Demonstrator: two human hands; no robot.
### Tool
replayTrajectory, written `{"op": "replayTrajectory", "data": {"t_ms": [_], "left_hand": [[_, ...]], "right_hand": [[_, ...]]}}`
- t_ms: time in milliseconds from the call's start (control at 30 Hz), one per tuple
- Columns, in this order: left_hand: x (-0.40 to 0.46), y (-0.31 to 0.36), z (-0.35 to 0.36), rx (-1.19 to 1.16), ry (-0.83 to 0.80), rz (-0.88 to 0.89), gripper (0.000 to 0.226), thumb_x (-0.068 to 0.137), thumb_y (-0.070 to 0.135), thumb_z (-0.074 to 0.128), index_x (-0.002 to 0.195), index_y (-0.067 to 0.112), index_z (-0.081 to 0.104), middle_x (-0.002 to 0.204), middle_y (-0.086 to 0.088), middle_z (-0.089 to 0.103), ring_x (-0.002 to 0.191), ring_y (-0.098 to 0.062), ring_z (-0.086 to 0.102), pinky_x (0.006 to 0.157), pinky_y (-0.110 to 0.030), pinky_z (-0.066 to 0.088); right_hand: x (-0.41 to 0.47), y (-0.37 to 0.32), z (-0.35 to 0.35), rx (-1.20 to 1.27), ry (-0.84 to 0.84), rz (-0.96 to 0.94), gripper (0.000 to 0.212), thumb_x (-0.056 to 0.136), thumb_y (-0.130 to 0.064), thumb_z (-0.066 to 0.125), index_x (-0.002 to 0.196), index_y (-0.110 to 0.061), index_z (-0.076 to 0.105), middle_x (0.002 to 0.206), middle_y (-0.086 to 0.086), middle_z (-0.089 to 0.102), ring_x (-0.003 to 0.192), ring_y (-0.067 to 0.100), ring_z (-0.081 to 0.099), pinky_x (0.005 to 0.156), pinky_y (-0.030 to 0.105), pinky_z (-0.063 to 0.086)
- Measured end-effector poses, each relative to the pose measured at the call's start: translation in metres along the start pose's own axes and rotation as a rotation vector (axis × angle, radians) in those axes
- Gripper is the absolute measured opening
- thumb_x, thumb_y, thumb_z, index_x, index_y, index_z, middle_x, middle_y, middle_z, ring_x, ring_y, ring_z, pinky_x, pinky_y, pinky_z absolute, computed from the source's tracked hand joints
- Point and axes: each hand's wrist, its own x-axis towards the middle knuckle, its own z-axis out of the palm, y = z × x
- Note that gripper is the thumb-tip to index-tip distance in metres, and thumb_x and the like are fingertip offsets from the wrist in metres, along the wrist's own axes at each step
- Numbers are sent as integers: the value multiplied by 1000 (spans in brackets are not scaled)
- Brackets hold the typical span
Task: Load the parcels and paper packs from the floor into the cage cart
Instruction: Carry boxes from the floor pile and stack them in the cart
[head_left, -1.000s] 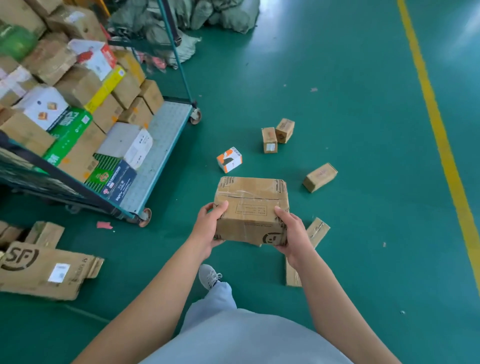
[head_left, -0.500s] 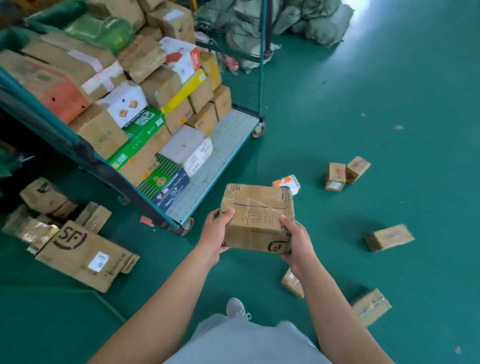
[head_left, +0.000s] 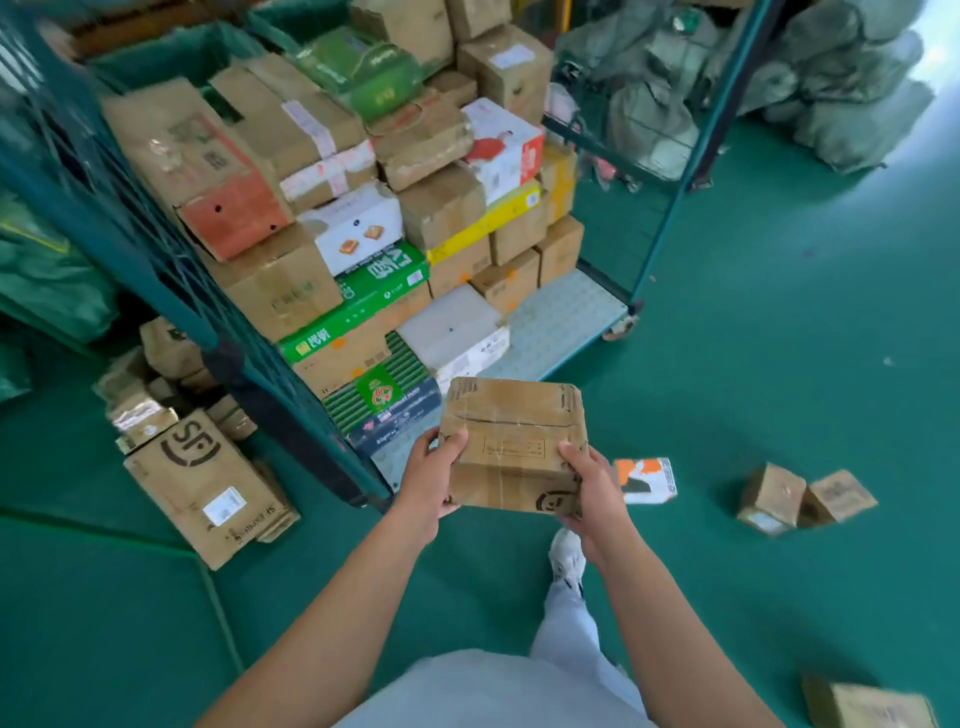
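I'm holding one taped cardboard parcel (head_left: 511, 441) up in front of me, just short of the cage cart (head_left: 566, 322), with my left hand (head_left: 428, 480) gripping its left side and my right hand (head_left: 592, 488) gripping the right, thumbs curled over the top. On the floor off to my right I'm counting one orange-and-white box (head_left: 647, 480), two small brown boxes (head_left: 805, 499) touching each other, and one more brown box (head_left: 870, 704) at the bottom corner.

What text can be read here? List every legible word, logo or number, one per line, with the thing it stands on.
"SF": large flat carton on the floor left of the cage cart.
White sticker on that carton: too small.
Held box: stamped frame and logo, blurred.
Green pack in the cart: white characters, unreadable.
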Motion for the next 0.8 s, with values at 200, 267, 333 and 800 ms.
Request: {"op": "replayTrajectory", "data": {"t_ms": [200,267,333,800], "left_hand": [[38,102,58,-91,67,118,55,94,53,67,141,37,44,131,7,62,109,-20,64,90,-46,54],[49,130,81,-108,77,152,53,95,52,67,141,36,46,129,6,63,107,-20,65,81,-40,54],[58,148,92,-128,97,162,48,94,53,67,135,40,46,128,7,63,109,-20,64,86,-43,54],[181,253,37,-333,270,139,46,97,51,65,135,36,45,117,11,61,101,-15,62,87,-43,56]], "right_hand": [[77,-132,21,-90,-149,-93,52,86,-52,73,132,-34,59,121,-1,72,108,24,69,83,41,55],[102,-169,24,-107,-164,-107,50,86,-51,73,131,-33,58,121,0,71,108,25,68,84,41,54],[120,-194,31,-121,-175,-109,47,89,-48,72,130,-31,58,120,0,71,107,25,67,79,38,52],[229,-277,192,-294,-373,-63,46,93,-45,71,131,-26,56,116,3,71,104,23,66,82,40,53]]}}
